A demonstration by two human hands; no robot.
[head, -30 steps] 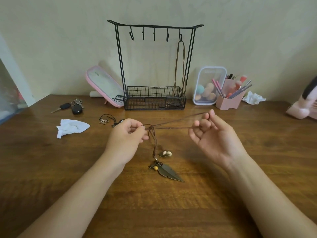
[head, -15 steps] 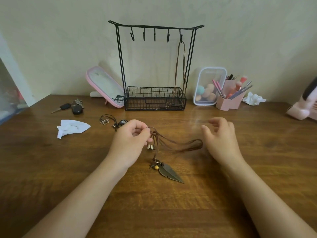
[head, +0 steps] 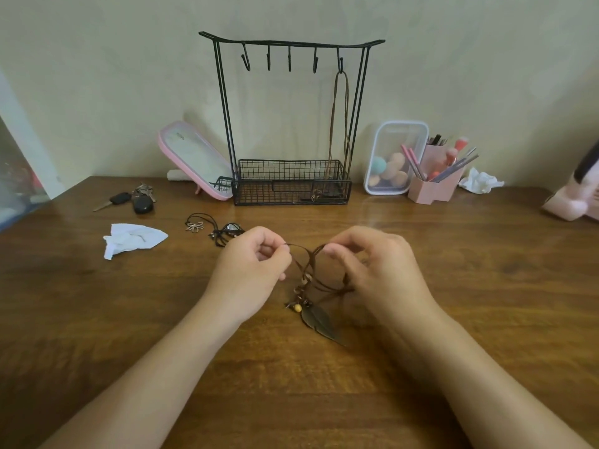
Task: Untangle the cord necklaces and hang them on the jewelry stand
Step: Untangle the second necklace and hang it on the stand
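A tangle of brown cord necklaces (head: 311, 270) hangs between my hands over the wooden table, with a metal leaf pendant (head: 319, 320) and a yellow bead lying below. My left hand (head: 249, 270) pinches the cord at its left end. My right hand (head: 379, 267) pinches it on the right, fingers curled over the loops. The black wire jewelry stand (head: 291, 124) is at the back by the wall; one brown cord necklace (head: 340, 124) hangs from its rightmost hook. Another dark necklace with a flower pendant (head: 210, 226) lies on the table, left of my left hand.
A pink mirror (head: 194, 160) leans left of the stand. Keys (head: 136, 199) and a crumpled tissue (head: 129, 238) lie at the left. A clear box of sponges (head: 393, 157), a pink brush holder (head: 434, 186) and another tissue (head: 481, 181) are at the right, a pink object (head: 573, 196) at the far right.
My right hand let go of the stretched cord, which sagged onto the table, then moved left and took hold of it again close to my left hand.
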